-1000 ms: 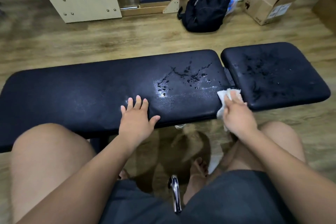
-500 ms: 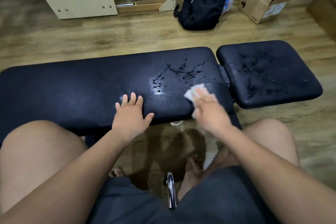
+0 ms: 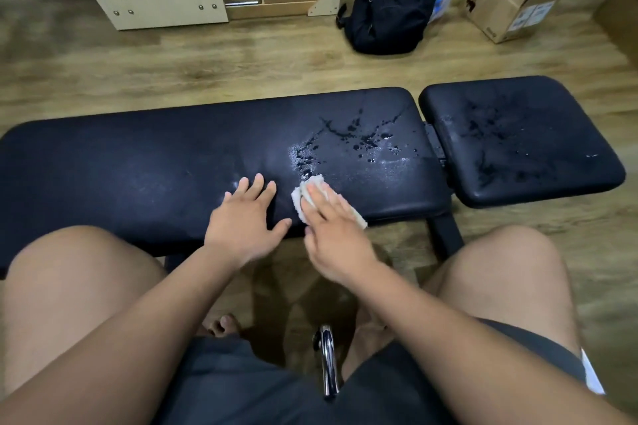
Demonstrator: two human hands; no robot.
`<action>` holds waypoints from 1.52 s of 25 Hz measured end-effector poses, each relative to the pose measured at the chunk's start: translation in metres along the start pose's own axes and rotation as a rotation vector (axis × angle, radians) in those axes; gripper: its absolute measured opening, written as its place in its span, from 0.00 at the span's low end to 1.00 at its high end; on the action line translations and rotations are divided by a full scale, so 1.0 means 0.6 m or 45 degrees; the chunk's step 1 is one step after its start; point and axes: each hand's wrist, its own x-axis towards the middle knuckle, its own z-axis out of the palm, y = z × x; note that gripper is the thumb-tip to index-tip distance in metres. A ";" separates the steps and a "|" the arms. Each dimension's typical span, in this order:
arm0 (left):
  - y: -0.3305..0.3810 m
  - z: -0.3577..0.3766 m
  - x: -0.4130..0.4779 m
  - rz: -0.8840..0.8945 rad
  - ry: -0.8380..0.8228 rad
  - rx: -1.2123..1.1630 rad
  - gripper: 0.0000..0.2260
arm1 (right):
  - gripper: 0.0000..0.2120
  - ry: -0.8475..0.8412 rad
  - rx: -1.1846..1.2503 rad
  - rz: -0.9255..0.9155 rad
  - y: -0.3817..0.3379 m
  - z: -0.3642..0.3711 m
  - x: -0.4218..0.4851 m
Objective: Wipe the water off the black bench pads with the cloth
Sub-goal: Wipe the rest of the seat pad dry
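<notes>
While the left hand (image 3: 247, 221) is staying flat on the long bench pad (image 3: 138, 169) with its fingers spread and holding nothing, the right hand (image 3: 331, 238) is sliding the white cloth (image 3: 298, 198) leftward. A second ago the cloth was lying at this pad's right end by the gap (image 3: 433, 145); now it is sitting just beside the left hand's index finger and thumb.

The right hand is pressing down on the cloth with straight fingers, not gripping it. The cloth is showing past the fingertips and out from under the little-finger side. Beaded water droplets (image 3: 359, 141) are lying beyond and to the right of the cloth, with a thin wet sheen between them and the pad's near edge. The short bench pad (image 3: 518, 138) is carrying dark wet streaks (image 3: 493, 134), well apart from both hands.

The cloth's trailing corner is reaching the long pad's near edge. The pad is stretching far left of the left hand. A black backpack (image 3: 393, 0) and a cardboard box (image 3: 511, 0) are standing on the wooden floor (image 3: 207, 69), well beyond the bench.
</notes>
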 end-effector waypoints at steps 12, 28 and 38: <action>-0.012 0.009 0.000 0.068 0.001 0.163 0.34 | 0.32 0.160 -0.102 0.477 0.058 -0.019 0.000; -0.021 0.016 -0.003 0.094 0.110 0.068 0.32 | 0.27 -0.006 -0.060 0.438 0.000 -0.038 0.037; -0.019 0.022 -0.006 0.061 0.089 0.085 0.34 | 0.25 -0.038 -0.266 0.573 0.220 -0.124 -0.007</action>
